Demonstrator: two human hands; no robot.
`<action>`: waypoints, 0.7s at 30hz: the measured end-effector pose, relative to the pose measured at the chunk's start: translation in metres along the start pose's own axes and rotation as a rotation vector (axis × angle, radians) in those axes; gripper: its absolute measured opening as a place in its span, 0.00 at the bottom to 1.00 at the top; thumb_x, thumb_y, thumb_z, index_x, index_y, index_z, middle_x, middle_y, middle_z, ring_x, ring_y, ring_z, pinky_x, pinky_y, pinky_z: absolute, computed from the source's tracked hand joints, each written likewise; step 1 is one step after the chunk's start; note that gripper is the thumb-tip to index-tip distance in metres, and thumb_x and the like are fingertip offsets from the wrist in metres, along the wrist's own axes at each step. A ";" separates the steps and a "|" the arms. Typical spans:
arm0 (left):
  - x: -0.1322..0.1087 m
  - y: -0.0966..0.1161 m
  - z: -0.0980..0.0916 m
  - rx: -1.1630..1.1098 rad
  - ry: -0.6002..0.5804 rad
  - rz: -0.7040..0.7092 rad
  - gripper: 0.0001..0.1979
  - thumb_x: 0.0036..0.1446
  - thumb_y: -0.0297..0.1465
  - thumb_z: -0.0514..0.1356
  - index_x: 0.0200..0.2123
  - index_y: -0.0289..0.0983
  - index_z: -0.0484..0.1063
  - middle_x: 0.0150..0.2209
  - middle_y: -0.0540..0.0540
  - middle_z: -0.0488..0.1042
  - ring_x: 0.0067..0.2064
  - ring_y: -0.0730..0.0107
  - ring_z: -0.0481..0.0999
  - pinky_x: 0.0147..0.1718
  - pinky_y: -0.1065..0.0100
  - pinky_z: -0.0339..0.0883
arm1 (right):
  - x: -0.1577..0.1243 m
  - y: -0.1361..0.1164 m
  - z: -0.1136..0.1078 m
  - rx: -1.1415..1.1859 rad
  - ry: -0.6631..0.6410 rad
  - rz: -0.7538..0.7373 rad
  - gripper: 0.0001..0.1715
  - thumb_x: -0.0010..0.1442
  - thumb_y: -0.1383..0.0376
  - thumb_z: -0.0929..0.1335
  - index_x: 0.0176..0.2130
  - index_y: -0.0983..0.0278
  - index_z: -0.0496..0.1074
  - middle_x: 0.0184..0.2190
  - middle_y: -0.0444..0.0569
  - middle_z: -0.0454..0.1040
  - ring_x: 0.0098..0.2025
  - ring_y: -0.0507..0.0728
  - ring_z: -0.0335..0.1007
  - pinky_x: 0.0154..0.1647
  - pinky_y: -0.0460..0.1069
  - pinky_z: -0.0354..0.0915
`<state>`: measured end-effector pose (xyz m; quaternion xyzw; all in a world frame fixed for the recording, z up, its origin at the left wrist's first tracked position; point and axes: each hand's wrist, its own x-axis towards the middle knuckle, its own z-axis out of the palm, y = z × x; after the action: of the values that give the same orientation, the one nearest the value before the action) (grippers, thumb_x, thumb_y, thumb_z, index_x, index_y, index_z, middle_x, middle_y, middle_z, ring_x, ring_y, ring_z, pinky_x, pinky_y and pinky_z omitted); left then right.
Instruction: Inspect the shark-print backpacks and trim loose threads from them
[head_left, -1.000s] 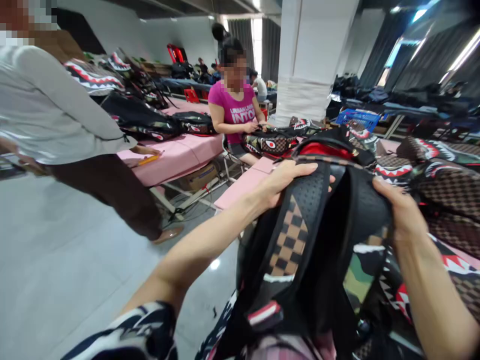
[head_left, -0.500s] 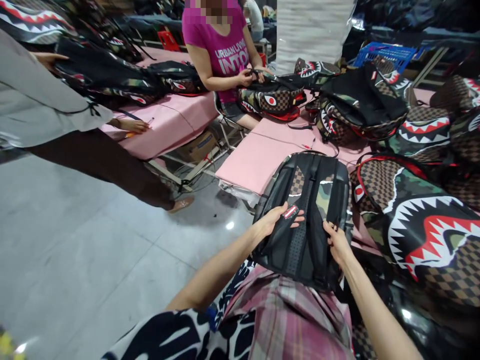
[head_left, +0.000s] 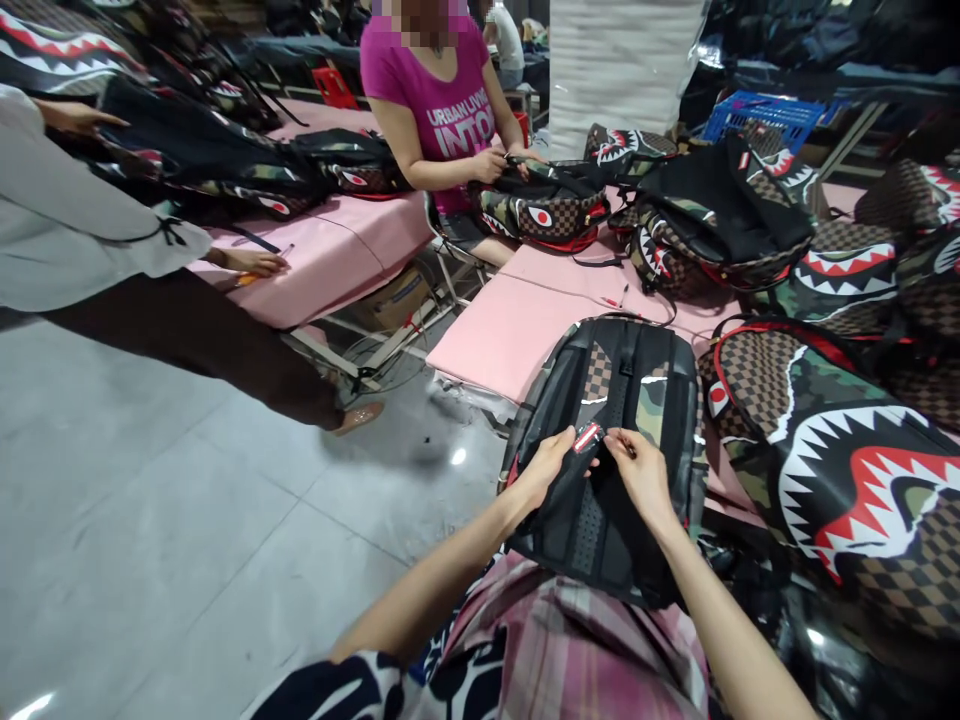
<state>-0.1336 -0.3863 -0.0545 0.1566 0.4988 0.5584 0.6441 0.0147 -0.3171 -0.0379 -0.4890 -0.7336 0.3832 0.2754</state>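
Note:
A black backpack leans upright on my lap against the table edge, its back panel and straps facing me. My left hand is closed on one shoulder strap, its thumb beside a small red-and-white label that has a shiny surface. My right hand is in a pinch right beside the label's right end. Something small and dark shows at its fingers; whether it is held or worn I cannot tell. Checkered and camouflage patches show on the upper back panel.
Shark-mouth backpacks are piled at my right. A pink-topped table carries a red pen. Across it a person in a magenta shirt handles another backpack. A person in a pale top stands at the left.
My right hand has left the other strap and moved left to the label. My left hand has closed more around its strap, and the label is turned slightly. The backpack leans a little differently.

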 end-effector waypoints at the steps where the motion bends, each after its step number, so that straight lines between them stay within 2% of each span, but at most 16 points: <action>1: 0.001 -0.001 0.001 0.004 0.010 0.010 0.27 0.50 0.50 0.56 0.37 0.29 0.71 0.24 0.43 0.75 0.24 0.71 0.73 0.25 0.73 0.66 | 0.004 -0.001 0.008 0.013 -0.010 0.029 0.19 0.55 0.52 0.63 0.37 0.63 0.73 0.35 0.50 0.75 0.36 0.58 0.70 0.36 0.50 0.63; 3: 0.003 -0.004 0.001 0.019 0.027 0.023 0.26 0.49 0.50 0.58 0.35 0.30 0.71 0.23 0.45 0.74 0.23 0.72 0.72 0.24 0.73 0.64 | 0.011 0.000 0.020 0.004 0.001 0.054 0.20 0.54 0.50 0.64 0.33 0.64 0.72 0.29 0.49 0.75 0.31 0.57 0.70 0.32 0.49 0.62; 6: 0.005 -0.007 0.003 0.051 0.050 0.074 0.25 0.46 0.51 0.60 0.32 0.32 0.70 0.23 0.47 0.73 0.24 0.72 0.72 0.25 0.72 0.63 | 0.015 0.003 0.024 -0.064 0.005 0.028 0.21 0.53 0.49 0.63 0.28 0.64 0.71 0.23 0.47 0.72 0.26 0.56 0.67 0.26 0.47 0.59; 9: 0.004 -0.007 0.004 0.063 0.040 0.084 0.25 0.45 0.52 0.59 0.30 0.32 0.69 0.23 0.48 0.72 0.24 0.72 0.70 0.25 0.72 0.62 | 0.012 0.001 0.021 -0.155 0.016 -0.057 0.17 0.56 0.54 0.62 0.29 0.63 0.71 0.24 0.47 0.72 0.26 0.55 0.67 0.26 0.47 0.59; 12: 0.001 -0.005 0.004 0.049 0.030 0.069 0.25 0.45 0.52 0.59 0.30 0.33 0.69 0.23 0.49 0.71 0.23 0.72 0.69 0.25 0.71 0.61 | 0.006 -0.006 0.017 -0.239 0.034 -0.230 0.11 0.56 0.64 0.60 0.31 0.63 0.71 0.30 0.48 0.71 0.30 0.54 0.67 0.29 0.47 0.59; 14: -0.001 0.000 0.002 0.060 0.025 0.090 0.25 0.45 0.51 0.59 0.30 0.32 0.69 0.24 0.49 0.71 0.24 0.72 0.69 0.27 0.70 0.61 | 0.003 -0.011 0.015 -0.224 -0.033 -0.362 0.12 0.54 0.70 0.59 0.32 0.62 0.71 0.31 0.48 0.71 0.31 0.53 0.67 0.29 0.46 0.59; 17: -0.002 0.007 -0.003 0.073 0.040 0.162 0.23 0.46 0.49 0.60 0.26 0.32 0.69 0.24 0.51 0.70 0.27 0.75 0.66 0.29 0.73 0.59 | -0.004 -0.021 0.015 -0.134 -0.238 -0.514 0.14 0.53 0.73 0.58 0.33 0.62 0.70 0.31 0.47 0.70 0.30 0.52 0.66 0.28 0.45 0.59; 19: -0.002 0.012 -0.007 0.061 0.041 0.153 0.22 0.46 0.48 0.60 0.24 0.32 0.67 0.22 0.52 0.68 0.25 0.77 0.64 0.26 0.74 0.57 | -0.012 -0.029 0.020 -0.044 -0.304 -0.511 0.14 0.54 0.73 0.58 0.31 0.62 0.70 0.30 0.47 0.69 0.29 0.52 0.66 0.29 0.45 0.59; 21: -0.003 0.015 -0.009 0.045 0.046 0.098 0.23 0.46 0.49 0.60 0.25 0.32 0.68 0.20 0.53 0.67 0.23 0.78 0.64 0.23 0.75 0.56 | -0.026 -0.037 0.027 0.053 -0.315 -0.434 0.11 0.56 0.71 0.60 0.28 0.62 0.69 0.27 0.46 0.69 0.28 0.52 0.65 0.29 0.46 0.60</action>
<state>-0.1496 -0.3869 -0.0460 0.1823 0.5174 0.5813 0.6009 -0.0160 -0.3574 -0.0231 -0.2470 -0.8448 0.4057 0.2464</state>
